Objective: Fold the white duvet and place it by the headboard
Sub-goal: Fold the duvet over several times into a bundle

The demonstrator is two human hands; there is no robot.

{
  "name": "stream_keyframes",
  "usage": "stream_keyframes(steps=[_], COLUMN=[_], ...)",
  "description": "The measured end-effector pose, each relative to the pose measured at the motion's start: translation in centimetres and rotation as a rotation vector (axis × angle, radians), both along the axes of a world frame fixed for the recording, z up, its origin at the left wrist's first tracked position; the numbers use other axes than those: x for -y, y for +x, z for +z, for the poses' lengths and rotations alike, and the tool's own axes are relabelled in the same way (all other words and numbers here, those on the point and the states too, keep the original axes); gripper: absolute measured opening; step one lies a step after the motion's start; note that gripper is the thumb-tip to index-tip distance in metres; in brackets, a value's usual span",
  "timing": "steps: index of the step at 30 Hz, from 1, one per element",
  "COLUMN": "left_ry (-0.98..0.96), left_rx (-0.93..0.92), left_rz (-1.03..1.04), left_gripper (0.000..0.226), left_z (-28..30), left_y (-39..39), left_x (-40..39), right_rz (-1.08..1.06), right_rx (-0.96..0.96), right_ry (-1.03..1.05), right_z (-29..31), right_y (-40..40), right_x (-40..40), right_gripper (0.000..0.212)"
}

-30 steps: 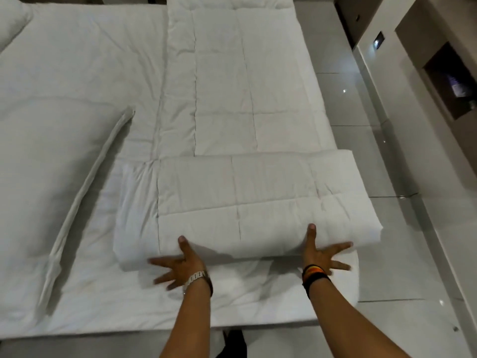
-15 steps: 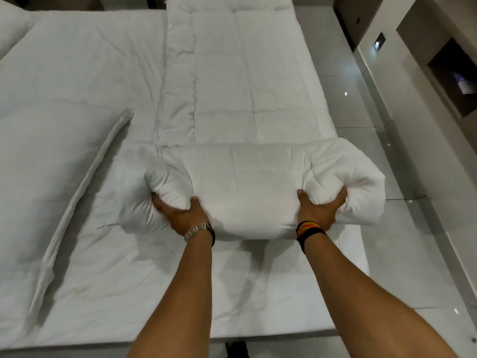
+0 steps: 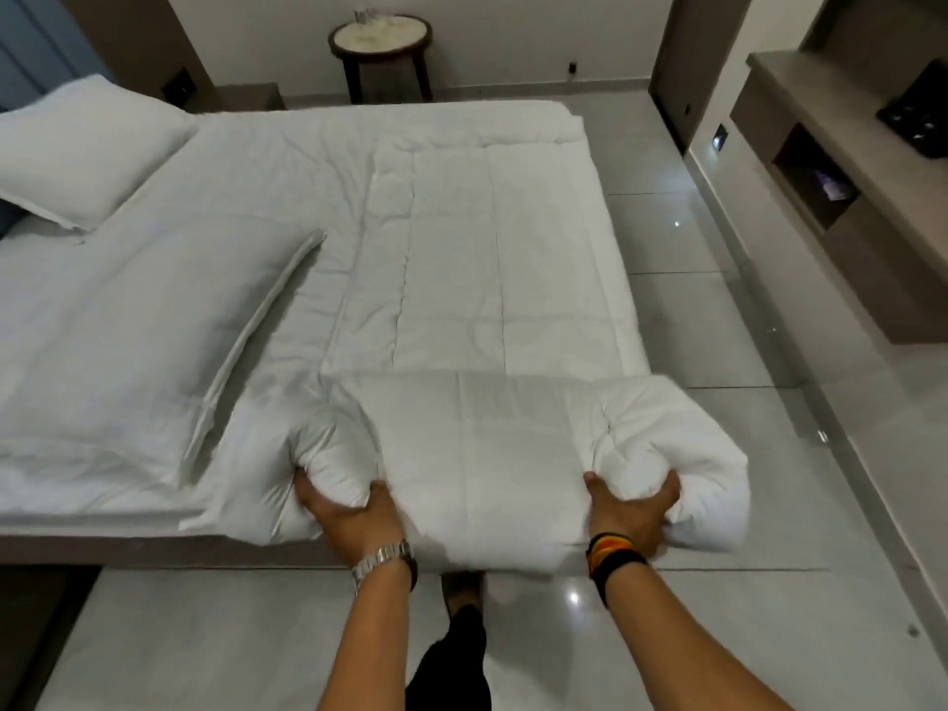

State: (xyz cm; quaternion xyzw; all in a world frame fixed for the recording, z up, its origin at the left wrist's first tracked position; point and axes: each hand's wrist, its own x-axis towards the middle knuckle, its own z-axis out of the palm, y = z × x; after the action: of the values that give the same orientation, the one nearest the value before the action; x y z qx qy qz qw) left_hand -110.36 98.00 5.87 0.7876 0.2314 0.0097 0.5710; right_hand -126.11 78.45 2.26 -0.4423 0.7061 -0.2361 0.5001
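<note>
head view, duvet: white duvet (image 3: 492, 310) lies along the right side of the bed (image 3: 154, 543); its near end is a thick fold bunched at the bed's near edge, overhanging it slightly.
head view, left hand: left hand (image 3: 349, 510), metal watch on the wrist, grip clenched on the fold's left part.
head view, right hand: right hand (image 3: 633, 510), striped wristbands, grip clenched on the fold's right part.
head view, key relation: the fold's long axis runs left to right between the hands; the unfolded length stretches straight away from them. both hands equally near.
head view, headboard side: pillows (image 3: 87, 156) lie far left, well apart from the fold.
head view, writing: none readable.
</note>
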Motion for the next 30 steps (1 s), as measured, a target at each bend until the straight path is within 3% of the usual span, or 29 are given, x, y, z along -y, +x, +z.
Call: stream_keyframes(steps=[3,5,7,9,12,15,19,22,25,30], left_ry=[0.034,-0.015,-0.093,-0.197,-0.159,0.125,0.415,0.424,0.458,0.823], left_rx=[-0.084,-0.090,-0.003,0.102,0.259,0.380,0.286,0.239,0.238,0.344], left_rz=[0.017,0.004,-0.075,-0.180,-0.460,-0.810,-1.088,-1.224,-1.229,-0.911], left_gripper=[0.102,0.106,0.108,0.104,0.083,0.060,0.072,0.073,0.067,0.069], left_z=[0.7,1.5,2.5,3.2,3.3,0.7,-4.3,-6.3,-6.4,-9.4], left_y=[-3.1,-2.0,0.7,4.2,9.6,15.1,22.2,27.8,30.5,26.0], left_x=[-2.4,-1.8,-0.3,1.7,4.5,7.8,12.5,16.2,18.1,14.7], right_rz=[0.016,0.076,0.169,0.326,0.564,0.697,0.821,0.855,0.861,0.874], right_rx=[-0.031,0.050,0.185,0.193,-0.052,-0.365,-0.650,-0.773,-0.844,-0.906], right_ry=[0.018,-0.038,-0.169,-0.329,-0.624,-0.781,-0.668,-0.559,-0.491,-0.447], right_z=[1.3,3.0,4.5,5.6,4.8,1.7,-2.5,-4.2,-5.2,-8.1], right_y=[-2.2,-0.5,2.5,5.4,9.2,12.6,18.7,23.4,26.1,27.9], right_x=[-1.7,-0.1,2.4,4.4,5.9,7.5,12.6,16.6,18.0,18.2], right_gripper=[0.115,0.118,0.118,0.109,0.088,0.080,0.080,0.077,0.077,0.079])
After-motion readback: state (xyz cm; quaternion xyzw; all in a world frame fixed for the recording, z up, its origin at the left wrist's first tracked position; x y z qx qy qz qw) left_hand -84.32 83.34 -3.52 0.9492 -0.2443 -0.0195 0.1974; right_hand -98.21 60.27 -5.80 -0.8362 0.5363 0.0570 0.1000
